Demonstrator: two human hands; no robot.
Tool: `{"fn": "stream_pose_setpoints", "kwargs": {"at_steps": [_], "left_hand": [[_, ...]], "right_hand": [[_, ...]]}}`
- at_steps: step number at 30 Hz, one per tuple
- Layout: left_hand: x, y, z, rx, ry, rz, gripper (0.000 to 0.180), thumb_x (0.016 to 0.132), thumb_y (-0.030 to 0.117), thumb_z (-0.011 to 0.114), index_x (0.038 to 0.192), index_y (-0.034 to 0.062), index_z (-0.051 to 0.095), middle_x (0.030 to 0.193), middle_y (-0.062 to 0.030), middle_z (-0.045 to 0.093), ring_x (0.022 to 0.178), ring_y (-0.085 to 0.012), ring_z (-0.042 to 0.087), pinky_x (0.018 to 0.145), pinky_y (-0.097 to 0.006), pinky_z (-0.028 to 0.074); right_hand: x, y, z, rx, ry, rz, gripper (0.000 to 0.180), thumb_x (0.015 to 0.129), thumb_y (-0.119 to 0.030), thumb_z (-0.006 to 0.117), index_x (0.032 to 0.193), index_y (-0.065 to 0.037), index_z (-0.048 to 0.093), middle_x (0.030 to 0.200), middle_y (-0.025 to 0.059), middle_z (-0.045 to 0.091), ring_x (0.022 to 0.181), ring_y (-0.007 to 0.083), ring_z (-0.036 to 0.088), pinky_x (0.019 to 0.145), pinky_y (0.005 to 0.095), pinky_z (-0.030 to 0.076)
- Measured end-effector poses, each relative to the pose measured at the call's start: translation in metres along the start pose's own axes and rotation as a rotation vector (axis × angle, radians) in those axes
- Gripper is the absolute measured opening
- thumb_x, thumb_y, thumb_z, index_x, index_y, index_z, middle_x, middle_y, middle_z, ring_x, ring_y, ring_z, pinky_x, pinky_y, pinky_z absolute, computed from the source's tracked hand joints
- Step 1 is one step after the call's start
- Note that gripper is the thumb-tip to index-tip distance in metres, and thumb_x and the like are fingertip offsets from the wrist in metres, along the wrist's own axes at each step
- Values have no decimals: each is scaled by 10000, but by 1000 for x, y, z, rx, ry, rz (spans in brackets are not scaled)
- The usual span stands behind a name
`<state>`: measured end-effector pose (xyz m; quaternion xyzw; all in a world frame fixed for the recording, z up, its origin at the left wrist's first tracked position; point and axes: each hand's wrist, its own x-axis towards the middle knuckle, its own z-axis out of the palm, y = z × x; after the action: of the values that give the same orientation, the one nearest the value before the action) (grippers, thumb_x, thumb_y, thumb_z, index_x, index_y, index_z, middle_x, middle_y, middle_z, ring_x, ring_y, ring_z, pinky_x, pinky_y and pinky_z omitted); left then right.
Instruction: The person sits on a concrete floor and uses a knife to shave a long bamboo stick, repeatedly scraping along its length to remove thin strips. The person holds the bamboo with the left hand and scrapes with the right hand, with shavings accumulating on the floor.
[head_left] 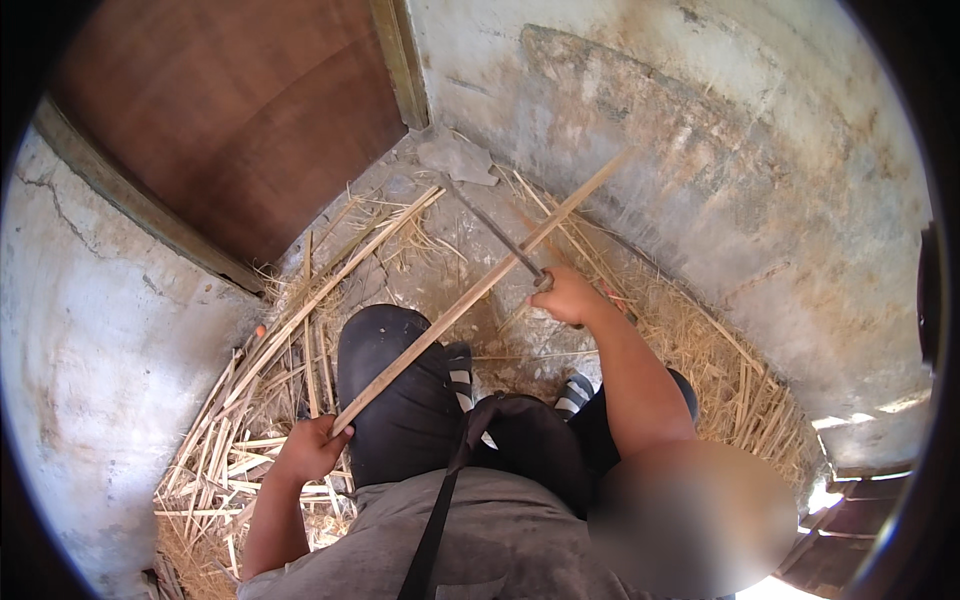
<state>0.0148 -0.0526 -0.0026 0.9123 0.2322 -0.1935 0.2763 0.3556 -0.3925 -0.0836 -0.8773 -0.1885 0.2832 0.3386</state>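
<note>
Head view, left hand: we see our left hand (312, 447) closed round the lower end of a long, thin, pale wooden strip (480, 290), beside our knee in black trousers (395, 385).
Head view, right hand: our right hand (568, 296) is clenched on the handle of a long dark metal blade (500, 238), its edge touching the strip where the two cross.
Strip: slants up over the knee toward the stained plaster wall (700, 150).
Floor: split cane strips and straw (250, 430) lie around us, below a brown wooden door (240, 110).
</note>
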Motion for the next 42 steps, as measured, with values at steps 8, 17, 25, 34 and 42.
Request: {"fn": "stream_pose_setpoints", "kwargs": {"at_steps": [8,17,25,34,42], "left_hand": [[0,-2,-3,-8,-41,-28,357,1000,347,659,914,0,660,680,-169,617,642,-266,601,662,-427,480],[6,-5,7,-46,-40,-11,329,1017,306,638,907,-4,654,675,-136,594,634,-220,552,653,-399,470],[7,-10,7,-82,-44,15,320,1021,297,630,937,-10,660,701,-156,622,641,-247,582,666,-408,479],[4,1,7,-37,4,-10,363,1002,329,634,863,-7,640,741,-242,650,749,-432,664,700,-477,504],[4,-6,6,38,72,88,332,995,301,659,886,-13,653,732,-226,649,697,-404,640,672,-465,497]], "right_hand": [[-42,-67,0,-407,-63,-168,611,805,-302,751,1296,42,635,1158,267,700,1079,427,677,929,470,539],[-5,5,-5,-128,293,-54,419,813,-285,735,1178,-80,711,1052,221,731,1013,432,679,889,493,546],[-45,-63,-2,-534,-18,-269,344,832,-255,724,1114,-59,709,1017,204,731,1023,422,686,915,482,545],[-14,-3,-9,-235,244,-114,398,830,-301,736,1140,-52,706,1069,217,728,1046,406,692,905,482,548],[-40,-73,9,-434,-93,-245,531,798,-302,748,1231,2,691,1211,263,685,1125,432,656,974,484,531]]}}
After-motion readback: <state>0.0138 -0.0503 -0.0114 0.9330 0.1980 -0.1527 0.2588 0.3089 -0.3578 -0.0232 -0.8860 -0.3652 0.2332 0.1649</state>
